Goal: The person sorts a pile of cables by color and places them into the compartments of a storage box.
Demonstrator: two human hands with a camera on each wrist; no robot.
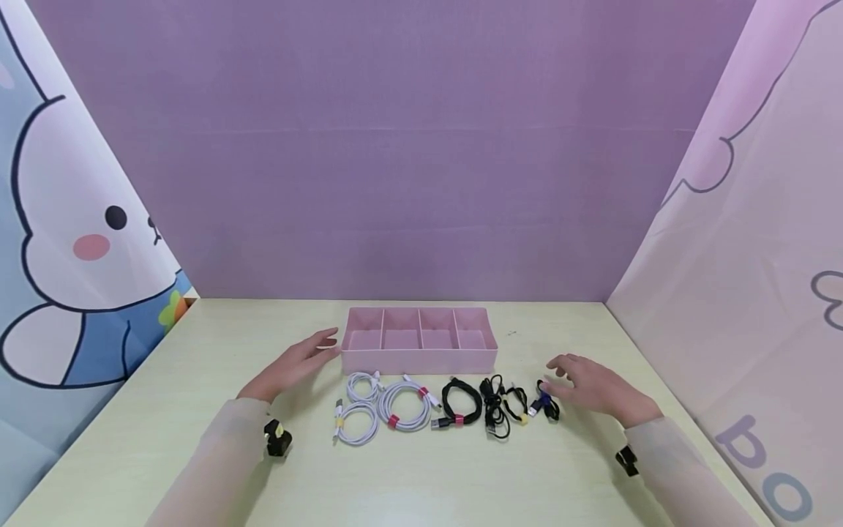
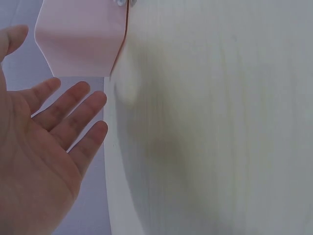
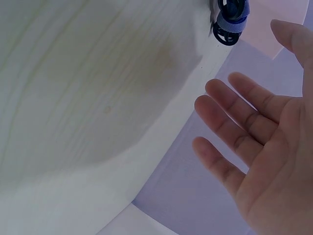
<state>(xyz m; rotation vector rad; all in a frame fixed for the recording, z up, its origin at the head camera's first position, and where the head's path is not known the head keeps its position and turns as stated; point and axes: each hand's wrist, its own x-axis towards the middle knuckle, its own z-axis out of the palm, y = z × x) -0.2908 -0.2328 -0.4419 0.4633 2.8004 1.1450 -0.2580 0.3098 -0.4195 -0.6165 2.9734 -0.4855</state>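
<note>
A pink box (image 1: pixel 419 361) with a row of compartments stands toward the back of the table. Beside its left end is my left hand (image 1: pixel 294 367), fingers spread and holding nothing; the left wrist view shows the bare palm (image 2: pixel 36 161). My right hand (image 1: pixel 602 388) hovers near the small black cable with a blue tie (image 1: pixel 545 404), its palm empty in the right wrist view. In front of the box lie coiled white cables (image 1: pixel 404 427), a black cable with a red tie (image 1: pixel 463 419), a bundled black cable (image 1: pixel 494 410) and a small black one with a yellow tie (image 1: pixel 517 404).
The pale wooden table (image 1: pixel 408 487) meets a purple backdrop (image 1: pixel 408 161) at its far edge. Printed cloths flank it, the left one (image 1: pixel 72 271) with a cartoon animal. A black wrist device (image 1: pixel 277 438) sits at the left sleeve.
</note>
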